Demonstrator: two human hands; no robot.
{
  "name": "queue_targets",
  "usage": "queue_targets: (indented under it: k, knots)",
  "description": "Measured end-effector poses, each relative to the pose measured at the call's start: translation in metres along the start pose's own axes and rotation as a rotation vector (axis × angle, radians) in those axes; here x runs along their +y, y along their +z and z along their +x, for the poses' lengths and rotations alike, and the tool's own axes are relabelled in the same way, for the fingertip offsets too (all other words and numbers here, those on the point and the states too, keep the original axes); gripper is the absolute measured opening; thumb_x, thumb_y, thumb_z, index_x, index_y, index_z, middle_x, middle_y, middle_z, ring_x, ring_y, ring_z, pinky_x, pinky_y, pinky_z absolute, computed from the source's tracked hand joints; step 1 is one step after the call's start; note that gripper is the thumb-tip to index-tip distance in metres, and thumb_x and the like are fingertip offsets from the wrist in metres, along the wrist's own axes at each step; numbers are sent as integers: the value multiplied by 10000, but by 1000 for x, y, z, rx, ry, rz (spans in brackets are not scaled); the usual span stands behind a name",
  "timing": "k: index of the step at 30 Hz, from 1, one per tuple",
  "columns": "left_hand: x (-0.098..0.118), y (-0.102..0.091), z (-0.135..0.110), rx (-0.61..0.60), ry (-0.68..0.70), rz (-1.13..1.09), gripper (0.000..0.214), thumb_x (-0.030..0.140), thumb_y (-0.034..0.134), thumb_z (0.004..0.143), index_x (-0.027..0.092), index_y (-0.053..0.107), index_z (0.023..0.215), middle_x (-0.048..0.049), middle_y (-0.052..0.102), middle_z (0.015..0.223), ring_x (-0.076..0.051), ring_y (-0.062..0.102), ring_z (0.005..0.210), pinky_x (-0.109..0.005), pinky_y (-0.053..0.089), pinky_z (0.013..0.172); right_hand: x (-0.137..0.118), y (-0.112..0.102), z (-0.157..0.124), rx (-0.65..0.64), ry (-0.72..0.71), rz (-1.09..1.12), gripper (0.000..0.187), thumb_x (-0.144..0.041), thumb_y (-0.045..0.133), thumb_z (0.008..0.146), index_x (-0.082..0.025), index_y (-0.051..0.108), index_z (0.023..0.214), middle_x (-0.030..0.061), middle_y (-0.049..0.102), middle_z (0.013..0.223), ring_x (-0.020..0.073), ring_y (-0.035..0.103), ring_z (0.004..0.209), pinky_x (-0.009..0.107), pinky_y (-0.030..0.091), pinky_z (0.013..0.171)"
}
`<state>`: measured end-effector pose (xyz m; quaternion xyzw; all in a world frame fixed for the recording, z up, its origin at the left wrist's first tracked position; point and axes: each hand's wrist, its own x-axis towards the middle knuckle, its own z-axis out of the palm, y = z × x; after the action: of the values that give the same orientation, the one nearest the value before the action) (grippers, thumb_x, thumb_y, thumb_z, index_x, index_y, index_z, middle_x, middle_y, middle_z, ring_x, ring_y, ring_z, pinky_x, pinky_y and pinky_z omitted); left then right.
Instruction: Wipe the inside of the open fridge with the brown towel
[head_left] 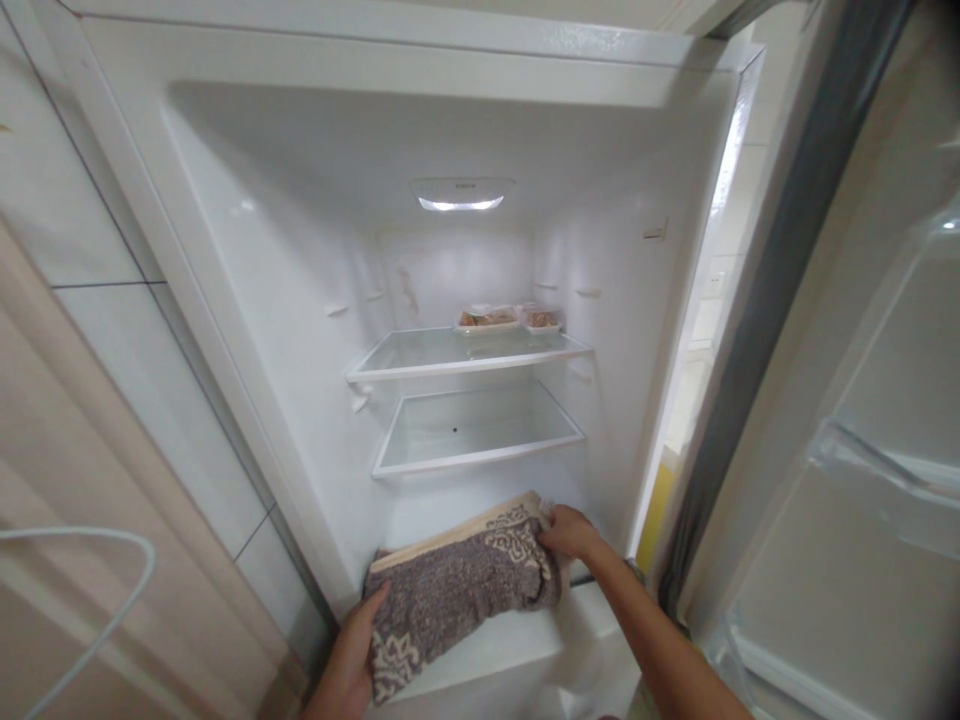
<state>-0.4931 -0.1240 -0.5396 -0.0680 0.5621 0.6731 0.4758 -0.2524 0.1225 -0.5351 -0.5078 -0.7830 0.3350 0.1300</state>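
A folded brown towel with cream patterns stretches between my two hands, low in the opening of a white fridge. My left hand grips its left end, thumb on top and the other fingers hidden beneath the cloth. At the far right corner, my right hand pinches the towel's edge near a small white tag. Below the towel shows the white front of a drawer. The lower glass shelf lies just above and behind the cloth.
On the upper glass shelf sit two wrapped food trays. The fridge door stands open on the right, with clear door bins. Tiled wall and a pale curtain-like surface border the left side.
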Motion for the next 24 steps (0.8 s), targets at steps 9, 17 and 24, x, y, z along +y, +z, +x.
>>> queue_targets:
  k: [9, 17, 24]
  knots:
    - [-4, 1, 2, -36, 64, 15, 459, 222, 712, 829, 168, 651, 1281, -113, 814, 984, -299, 777, 937, -438, 636, 852, -16, -6, 23, 294, -79, 58, 282, -221, 467, 921, -187, 720, 1040, 100, 744, 1113, 206, 661, 1062, 268, 462, 919]
    - [-9, 1, -4, -53, 143, 14, 396, 164, 710, 818, 171, 675, 1212, -101, 812, 1000, -278, 767, 994, -407, 625, 884, -18, 12, 35, 195, -39, -107, 397, -115, 617, 801, -109, 672, 1194, 172, 747, 1094, 263, 694, 1035, 318, 484, 880]
    - [4, 31, -22, -148, 288, 99, 534, 97, 769, 713, 229, 682, 1223, -66, 809, 1024, -279, 754, 1037, -386, 612, 901, -67, 10, -16, 120, -423, -136, 593, -152, 608, 819, -212, 563, 1408, 111, 579, 1459, 227, 502, 1367, 352, 382, 1143]
